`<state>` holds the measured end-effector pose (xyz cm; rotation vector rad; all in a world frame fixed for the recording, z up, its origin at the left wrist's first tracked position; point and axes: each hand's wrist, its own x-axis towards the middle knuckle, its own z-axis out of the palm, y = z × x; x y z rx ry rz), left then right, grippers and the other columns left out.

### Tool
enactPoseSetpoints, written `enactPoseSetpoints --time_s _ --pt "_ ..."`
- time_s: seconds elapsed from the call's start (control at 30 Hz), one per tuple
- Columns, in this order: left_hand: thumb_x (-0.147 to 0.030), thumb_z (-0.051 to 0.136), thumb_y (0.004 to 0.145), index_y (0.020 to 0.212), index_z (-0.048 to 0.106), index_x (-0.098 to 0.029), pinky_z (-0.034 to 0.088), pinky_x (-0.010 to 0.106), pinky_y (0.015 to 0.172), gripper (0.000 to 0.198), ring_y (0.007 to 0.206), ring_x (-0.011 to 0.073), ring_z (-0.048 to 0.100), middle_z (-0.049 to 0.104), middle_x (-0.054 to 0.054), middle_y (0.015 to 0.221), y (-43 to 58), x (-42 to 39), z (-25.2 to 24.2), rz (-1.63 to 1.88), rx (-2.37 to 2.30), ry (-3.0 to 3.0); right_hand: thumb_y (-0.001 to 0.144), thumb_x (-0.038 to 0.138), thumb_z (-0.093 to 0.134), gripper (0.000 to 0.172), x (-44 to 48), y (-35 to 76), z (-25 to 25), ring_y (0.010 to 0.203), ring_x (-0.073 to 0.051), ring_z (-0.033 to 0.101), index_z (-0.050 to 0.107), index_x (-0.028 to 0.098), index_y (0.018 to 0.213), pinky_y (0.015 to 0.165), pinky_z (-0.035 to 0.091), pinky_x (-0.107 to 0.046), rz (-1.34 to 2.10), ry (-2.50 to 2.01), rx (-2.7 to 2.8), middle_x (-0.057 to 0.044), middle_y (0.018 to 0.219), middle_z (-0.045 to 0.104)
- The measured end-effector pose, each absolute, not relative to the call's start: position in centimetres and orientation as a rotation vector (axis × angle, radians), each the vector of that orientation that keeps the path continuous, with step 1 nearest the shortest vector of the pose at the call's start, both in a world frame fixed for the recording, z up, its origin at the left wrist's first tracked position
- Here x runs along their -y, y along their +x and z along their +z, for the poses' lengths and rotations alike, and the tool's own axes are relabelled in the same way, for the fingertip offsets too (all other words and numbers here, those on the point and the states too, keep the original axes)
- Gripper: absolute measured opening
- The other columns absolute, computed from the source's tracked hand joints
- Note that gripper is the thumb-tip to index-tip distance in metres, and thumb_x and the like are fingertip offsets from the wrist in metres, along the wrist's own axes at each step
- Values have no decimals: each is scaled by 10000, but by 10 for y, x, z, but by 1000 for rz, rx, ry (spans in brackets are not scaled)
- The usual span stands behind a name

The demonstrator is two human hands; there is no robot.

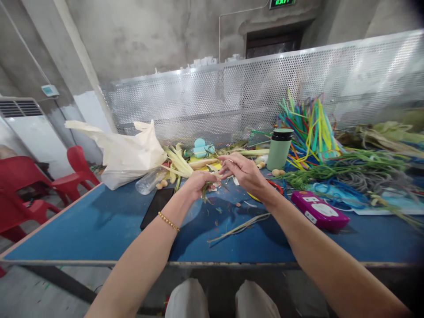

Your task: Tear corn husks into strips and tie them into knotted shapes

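My left hand, with a gold bead bracelet on its wrist, is closed round a small bundle of green and pale plant strips above the middle of the blue table. Just to its right, my right hand is at the upper end of the strips, its thumb and fingers drawn together; what they pinch is too small to make out. Pale husks lie behind the left hand. Loose dry strands rest on the table below the hands.
A white plastic bag, clear bottle and black tablet are at left. On the right stand a green tumbler, a purple box, colourful strips and green cords. A perforated metal screen runs behind.
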<state>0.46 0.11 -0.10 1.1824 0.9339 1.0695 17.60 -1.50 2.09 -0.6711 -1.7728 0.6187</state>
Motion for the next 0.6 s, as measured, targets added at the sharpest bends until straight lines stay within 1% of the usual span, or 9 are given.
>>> enactPoseSetpoints --time_s 0.07,0.13,0.17,0.23,0.3,0.33,0.47,0.53,0.6 --pt "-90 733 589 646 680 -99 378 220 487 79 573 112 578 665 79 665 4 -2 -1 1074 -919 1188 913 427 592 277 17 178 23 704 -163 667 752 202 892 642 595 -324 592 -659 1827 -77 947 678" --pt "-92 735 590 642 674 -97 379 221 488 81 573 112 578 664 80 663 4 -2 -1 1071 -919 1187 888 439 629 291 19 179 25 622 -134 622 751 196 785 576 557 -294 602 -670 1838 -72 926 696" --pt "-91 734 589 636 669 -96 379 221 489 80 574 113 579 662 79 660 4 -1 0 1070 -919 1187 874 441 646 287 21 179 25 581 -123 596 754 193 777 531 524 -277 637 -676 1821 -66 889 702" --pt "-85 734 584 627 661 -97 379 220 494 86 582 115 585 648 69 647 4 0 1 1075 -912 1183 839 439 684 266 23 179 26 516 -113 547 770 187 832 470 457 -259 735 -680 1758 -41 747 686" --pt "-77 728 581 634 663 -100 371 215 495 87 577 106 576 634 54 637 5 1 2 1081 -886 1179 807 428 714 272 24 179 26 492 -111 519 777 175 883 458 416 -251 788 -691 1717 -16 638 650" --pt "-69 722 579 631 662 -102 358 210 490 86 561 93 556 624 43 625 5 2 3 1081 -873 1176 801 417 718 268 23 178 25 494 -108 511 777 169 884 467 407 -249 774 -707 1726 -11 625 647" --pt "-62 726 576 588 641 -103 330 206 485 95 509 58 477 580 17 574 6 3 4 1061 -829 1174 816 346 671 208 16 177 20 576 -115 537 770 165 786 541 401 -249 519 -770 1892 -22 677 680" --pt "-69 744 586 586 634 -98 336 213 493 114 516 65 485 571 19 565 5 3 4 1058 -822 1183 817 288 639 181 11 177 16 628 -128 560 766 169 770 588 403 -254 354 -784 1975 -25 700 690" --pt "-66 745 609 608 642 -90 333 215 495 105 529 70 496 572 26 572 5 4 4 1049 -822 1194 812 231 608 167 8 178 14 639 -129 555 757 174 762 607 389 -255 201 -805 2032 -22 699 681"
